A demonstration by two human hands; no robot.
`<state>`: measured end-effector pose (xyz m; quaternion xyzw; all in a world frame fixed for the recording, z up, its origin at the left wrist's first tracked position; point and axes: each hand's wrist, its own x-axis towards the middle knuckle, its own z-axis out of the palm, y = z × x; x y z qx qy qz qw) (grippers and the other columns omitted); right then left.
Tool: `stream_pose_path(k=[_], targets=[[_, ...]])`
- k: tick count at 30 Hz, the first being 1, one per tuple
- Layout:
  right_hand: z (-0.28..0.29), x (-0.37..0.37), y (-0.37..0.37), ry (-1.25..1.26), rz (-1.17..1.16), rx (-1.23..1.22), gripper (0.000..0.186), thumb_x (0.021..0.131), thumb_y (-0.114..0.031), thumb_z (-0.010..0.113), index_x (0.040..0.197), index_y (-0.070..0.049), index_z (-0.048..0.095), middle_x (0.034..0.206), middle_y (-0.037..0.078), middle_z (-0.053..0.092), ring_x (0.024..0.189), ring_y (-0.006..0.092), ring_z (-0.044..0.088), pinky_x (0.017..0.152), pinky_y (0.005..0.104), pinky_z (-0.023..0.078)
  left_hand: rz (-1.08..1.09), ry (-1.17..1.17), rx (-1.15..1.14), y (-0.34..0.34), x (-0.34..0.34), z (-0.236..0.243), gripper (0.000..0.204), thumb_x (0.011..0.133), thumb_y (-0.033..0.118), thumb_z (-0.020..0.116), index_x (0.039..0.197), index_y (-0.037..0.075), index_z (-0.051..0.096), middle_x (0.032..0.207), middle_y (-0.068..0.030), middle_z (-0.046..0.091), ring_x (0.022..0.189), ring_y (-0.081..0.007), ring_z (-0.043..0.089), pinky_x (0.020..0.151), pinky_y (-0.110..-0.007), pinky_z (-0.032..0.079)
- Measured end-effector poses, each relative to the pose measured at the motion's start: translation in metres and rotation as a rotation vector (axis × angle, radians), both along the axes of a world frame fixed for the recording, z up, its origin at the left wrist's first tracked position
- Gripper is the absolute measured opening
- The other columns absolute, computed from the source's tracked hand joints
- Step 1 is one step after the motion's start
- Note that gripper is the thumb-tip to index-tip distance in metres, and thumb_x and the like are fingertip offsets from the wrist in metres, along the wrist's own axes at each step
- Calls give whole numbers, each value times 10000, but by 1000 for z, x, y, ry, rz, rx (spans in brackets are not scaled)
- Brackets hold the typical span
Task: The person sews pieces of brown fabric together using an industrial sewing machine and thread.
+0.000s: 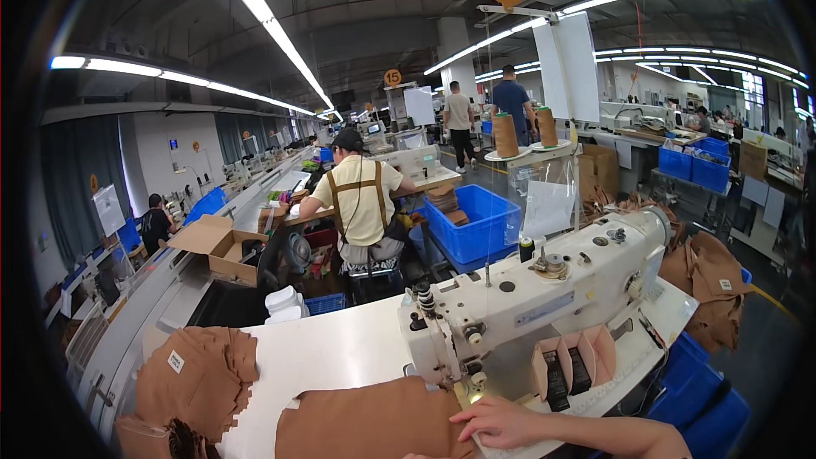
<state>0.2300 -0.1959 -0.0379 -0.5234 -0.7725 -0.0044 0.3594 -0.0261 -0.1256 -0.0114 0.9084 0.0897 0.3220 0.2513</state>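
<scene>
A brown fabric piece (365, 419) lies flat on the white sewing table, its right edge running beneath the head of a white sewing machine (527, 302). My right hand (497, 422) rests on that edge just in front of the lit needle area, palm down, fingers bent slightly and apart. Its fingertips press on the cloth and grip nothing. Of my left hand (415, 456) only a sliver of skin shows at the lower edge, by the fabric; its fingers are hidden. A stack of brown fabric pieces (200, 378) with a white label on top sits at the left.
A pink divided holder (574, 364) with black strips stands right of my hand. Brown thread cones (505, 135) rise behind the machine. More brown pieces (705, 285) hang at the right above blue bins (701, 399). A seated co-worker (357, 191) works ahead, near a blue crate (476, 225).
</scene>
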Motion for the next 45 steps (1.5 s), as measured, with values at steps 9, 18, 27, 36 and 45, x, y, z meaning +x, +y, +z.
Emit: stream_pose_path(k=[9, 18, 27, 36, 45], targets=[[6, -44, -30, 475, 105, -176, 115, 914, -103, 670, 1006, -40, 698, 1051, 97, 676, 916, 266, 645, 785, 360, 512, 154, -16, -55, -9, 9, 15, 235, 832, 44, 727, 1064, 34, 692, 943, -122, 684, 928, -309, 645, 826, -405, 510], [22, -58, -37, 769, -104, -297, 165, 909, -151, 722, 993, -10, 740, 877, 93, 712, 816, 172, 666, 743, 295, 511, 275, -236, 603, -6, 22, 5, 326, 747, 76, 787, 1055, 51, 684, 1004, -65, 689, 904, -225, 621, 1021, -545, 419], [16, -58, -38, 578, -77, -171, 177, 932, -179, 699, 1010, -23, 729, 890, 94, 719, 804, 158, 663, 727, 288, 508, 111, -126, 111, 29, 9, 17, 256, 729, 94, 788, 966, 92, 692, 923, -68, 691, 916, -268, 632, 1043, -500, 420], [16, -57, -34, 851, -169, -450, 172, 933, -183, 701, 992, -24, 723, 807, 68, 702, 730, 110, 623, 669, 271, 491, 251, -96, 396, 2, 24, -7, 242, 776, 128, 779, 1005, 81, 719, 988, -54, 689, 920, -236, 623, 1057, -546, 378], [-4, -48, -26, 765, -187, -566, 279, 952, -297, 710, 1102, -62, 738, 855, 14, 731, 772, 42, 637, 700, 222, 511, 196, -97, 563, 14, 35, -8, 242, 732, 95, 778, 958, 49, 706, 958, -58, 688, 862, -216, 624, 1074, -567, 396]])
